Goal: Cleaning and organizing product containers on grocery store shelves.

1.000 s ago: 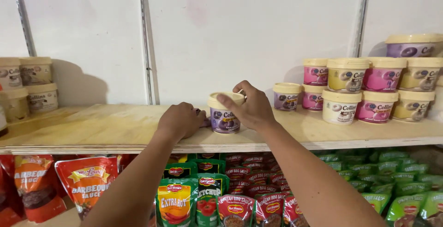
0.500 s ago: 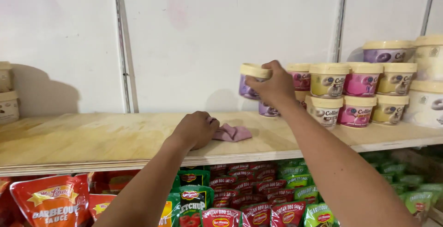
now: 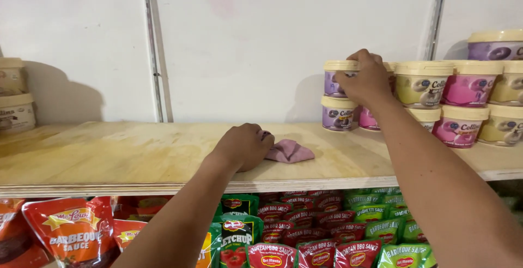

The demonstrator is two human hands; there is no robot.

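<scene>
My right hand (image 3: 369,78) grips a small purple tub with a cream lid (image 3: 336,78), set on top of another purple tub (image 3: 338,113) at the left end of the stacked tubs. My left hand (image 3: 243,146) rests closed on a pink cloth (image 3: 289,151) lying on the wooden shelf (image 3: 109,153). Part of the cloth is under my fingers.
Stacked tubs in pink, yellow and purple (image 3: 460,101) fill the shelf's right end. Two cream tubs (image 3: 15,96) stand at the far left. Below the shelf hang red and green sauce pouches (image 3: 305,230). A white wall with metal rails (image 3: 158,50) backs the shelf.
My right hand carried the purple tub from mid-shelf rightward and set it atop another tub. My left hand stayed on the shelf, and the pink cloth came into view beside it.
</scene>
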